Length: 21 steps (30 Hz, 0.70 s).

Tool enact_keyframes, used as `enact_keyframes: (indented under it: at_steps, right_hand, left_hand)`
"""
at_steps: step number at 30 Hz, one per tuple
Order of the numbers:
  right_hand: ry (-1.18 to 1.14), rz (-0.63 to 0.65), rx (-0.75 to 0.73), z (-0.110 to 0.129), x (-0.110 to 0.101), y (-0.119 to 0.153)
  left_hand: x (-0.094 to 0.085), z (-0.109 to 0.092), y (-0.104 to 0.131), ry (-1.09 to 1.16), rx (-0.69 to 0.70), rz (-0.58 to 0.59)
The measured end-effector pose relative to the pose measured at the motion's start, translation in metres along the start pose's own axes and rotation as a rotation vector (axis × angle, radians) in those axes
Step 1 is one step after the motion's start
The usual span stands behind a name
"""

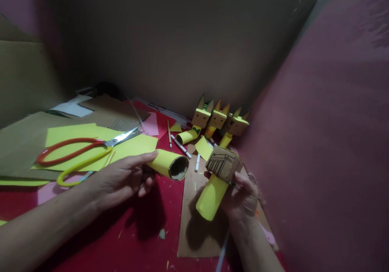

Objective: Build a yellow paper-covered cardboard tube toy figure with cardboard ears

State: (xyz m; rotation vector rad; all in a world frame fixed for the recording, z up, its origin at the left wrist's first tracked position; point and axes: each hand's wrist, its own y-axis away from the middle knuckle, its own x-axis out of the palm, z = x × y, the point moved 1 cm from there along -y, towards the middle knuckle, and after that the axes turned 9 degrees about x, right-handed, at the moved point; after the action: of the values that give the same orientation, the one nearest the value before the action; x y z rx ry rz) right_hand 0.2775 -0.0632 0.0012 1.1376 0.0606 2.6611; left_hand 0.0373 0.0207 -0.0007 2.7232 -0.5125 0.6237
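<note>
L hand (129,178) pinched on yellow tube (162,162), open end beyond fingertips. R hand (243,195) clamped on cardbd box (221,164), 2nd tube (212,198) slanting below fingers. Risk: squeeze cd dent box, weak joint drop 2nd tube.

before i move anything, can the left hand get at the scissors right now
Probably not without freeing itself first: the left hand is holding a yellow tube, though the scissors lie close by, uncovered.

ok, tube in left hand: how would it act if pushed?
The tube would probably roll on its side, being round. Likely light: it looks hollow at one end. Probably fairly stiff: it looks uncrushed in the left hand.
</note>
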Motion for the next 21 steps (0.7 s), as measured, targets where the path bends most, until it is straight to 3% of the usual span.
enact_keyframes:
  at_steps: [3, 7, 10, 13, 14, 16, 18, 19, 21]
  right_hand:
    - [-0.011, -0.049, -0.085, 0.012, 0.002, 0.004]
    - [0.002, -0.08, -0.339, 0.039, -0.005, 0.023]
    - [0.058, -0.078, -0.466, 0.06, -0.017, 0.049]
    - [0.157, -0.13, -0.485, 0.07, -0.034, 0.076]
    - [0.182, -0.161, -0.458, 0.07, -0.041, 0.084]
    - [0.199, -0.208, -0.406, 0.067, -0.054, 0.093]
    - [0.182, -0.23, -0.366, 0.062, -0.064, 0.096]
    - [0.163, -0.23, -0.354, 0.06, -0.067, 0.097]
    - [0.124, -0.22, -0.352, 0.057, -0.068, 0.098]
  left_hand:
    - [-0.003, 0.002, -0.003, -0.389, 0.262, 0.101]
    - [-0.013, 0.012, -0.014, -1.042, 0.727, 0.221]
    - [-0.024, 0.015, -0.023, -1.248, 0.884, 0.295]
    - [-0.028, 0.001, -0.021, -1.419, 0.923, 0.208]
    - [-0.026, -0.006, -0.017, -1.511, 0.914, 0.164]
    - [-0.014, -0.017, -0.004, -1.648, 0.989, -0.047]
    - [0.005, -0.018, 0.01, -1.601, 1.101, -0.141]
    - [0.016, -0.014, 0.016, -1.505, 1.193, -0.092]
    - [0.04, 0.003, 0.025, -1.372, 1.15, 0.181]
